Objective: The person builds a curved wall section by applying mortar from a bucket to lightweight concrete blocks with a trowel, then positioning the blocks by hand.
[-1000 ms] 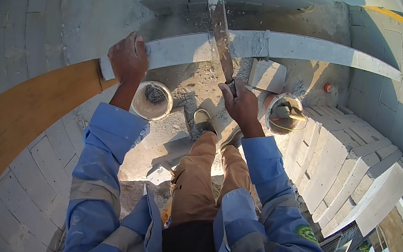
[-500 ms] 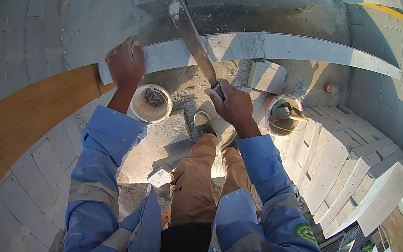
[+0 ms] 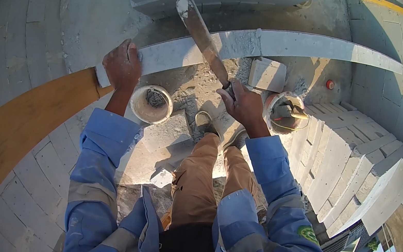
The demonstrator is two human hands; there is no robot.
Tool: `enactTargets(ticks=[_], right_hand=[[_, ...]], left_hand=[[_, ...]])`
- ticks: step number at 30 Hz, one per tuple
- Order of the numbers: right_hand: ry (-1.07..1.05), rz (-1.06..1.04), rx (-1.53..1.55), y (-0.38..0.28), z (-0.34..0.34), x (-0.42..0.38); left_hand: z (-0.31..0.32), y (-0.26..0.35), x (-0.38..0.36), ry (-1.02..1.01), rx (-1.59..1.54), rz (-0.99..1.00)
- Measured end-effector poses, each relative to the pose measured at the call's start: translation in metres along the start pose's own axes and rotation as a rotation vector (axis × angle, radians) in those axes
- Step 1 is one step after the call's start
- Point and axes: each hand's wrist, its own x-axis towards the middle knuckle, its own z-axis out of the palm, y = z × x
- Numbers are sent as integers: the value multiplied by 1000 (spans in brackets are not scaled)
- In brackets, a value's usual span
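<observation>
My right hand point(image 3: 244, 106) is wrapped round the handle of a long flat-bladed tool point(image 3: 204, 40), whose whitish tip points up and to the left. The blade passes over a pale, narrow wall top point(image 3: 297, 45) that curves across the view in this lens. My left hand point(image 3: 123, 65) is closed at the left end of that wall top, its fingers curled by the edge; what they grip, if anything, is hidden. A wooden board point(image 3: 29, 126) meets the wall top just below my left hand.
A round bucket point(image 3: 136, 105) stands on the dusty floor below my left hand. Another bucket point(image 3: 268, 107) holds tools, right of my right hand. Stacked pale blocks point(image 3: 343, 152) fill the right side. A loose block point(image 3: 267, 75) and a red round item point(image 3: 330, 84) lie beyond.
My right hand has moved slightly right and down, and the tool has shifted right with it. My left hand stays at the wall top's left end. The view has shifted a little.
</observation>
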Motion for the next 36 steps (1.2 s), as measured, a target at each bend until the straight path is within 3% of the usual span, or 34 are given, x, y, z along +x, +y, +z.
enactTargets(ticks=[2, 4, 7, 10, 11, 12, 14, 16, 19, 20, 22, 26, 28, 30, 32, 34, 36], right_hand=[[105, 332, 29, 27, 10, -3], [209, 330, 145, 32, 10, -2], [92, -4, 22, -7, -10, 1], [-31, 0, -51, 5, 3, -1], [-42, 169, 15, 15, 5, 1], [-42, 166, 16, 19, 12, -2], [107, 265, 38, 11, 12, -3], [109, 250, 72, -1, 8, -3], [22, -55, -46, -11, 11, -3], [24, -55, -46, -2, 12, -3], [-19, 178, -52, 18, 9, -3], [52, 229, 59, 5, 18, -5], [108, 123, 79, -14, 23, -2], [-58, -63, 9, -25, 27, -2], [-60, -86, -54, -10, 26, -1], [-40, 220, -33, 16, 11, -7], [-22, 213, -43, 21, 11, -8]], left_hand=[[-1, 2, 2, 8, -30, -19], [-2, 2, 6, 2, -22, -13], [-4, 5, 1, -30, -16, -1], [-2, 2, 2, -23, -21, -5], [-2, 2, 2, -18, -31, -10], [-1, 0, 2, -16, -29, -11], [-2, 3, 1, -12, 12, -17], [-4, 4, 0, -35, -3, -20], [-4, 3, 3, -37, -19, -15], [-4, 3, 3, -35, -25, -11], [-4, 2, 3, -33, -26, -8], [-6, 6, 4, -40, -3, -26], [-3, 4, 3, -66, -15, -50], [1, -3, 1, -101, -26, -70], [2, -4, 0, -113, -45, -75], [1, -3, 0, -146, -34, -93], [-1, -2, 1, -168, -17, -120]])
